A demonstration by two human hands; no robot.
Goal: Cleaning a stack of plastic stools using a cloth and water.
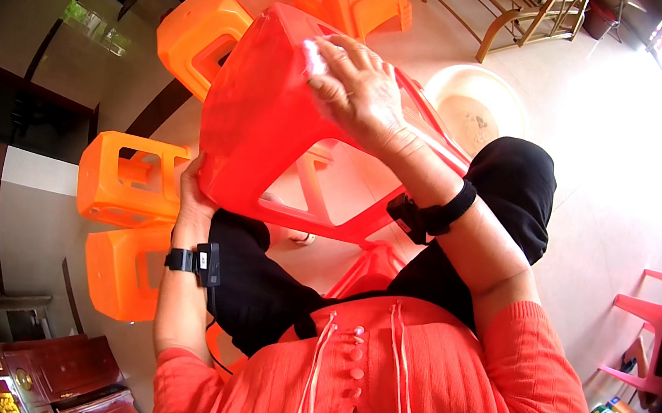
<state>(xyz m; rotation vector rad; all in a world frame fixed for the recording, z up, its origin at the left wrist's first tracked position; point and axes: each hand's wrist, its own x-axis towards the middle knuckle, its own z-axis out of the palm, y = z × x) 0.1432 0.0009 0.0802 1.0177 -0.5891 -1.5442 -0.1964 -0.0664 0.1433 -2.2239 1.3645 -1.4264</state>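
Note:
A red plastic stool (260, 128) is tipped on its side above my lap, with its seat facing left and its legs pointing right. My left hand (196, 189) grips the seat's lower left edge; its fingers are partly hidden by the stool. My right hand (358, 94) lies over the stool's upper side and presses a small white cloth (314, 59) to the red plastic. Most of the cloth is hidden under the fingers. Each wrist wears a black strap with a small device.
Several orange plastic stools (127, 180) lie tipped or stand at the left and far side. A pale round basin (476, 103) sits on the floor beyond my right knee. Farther off are a bamboo chair (513, 11) and a pink plastic chair (656, 312). Dark red wooden furniture (59, 365) is at the lower left.

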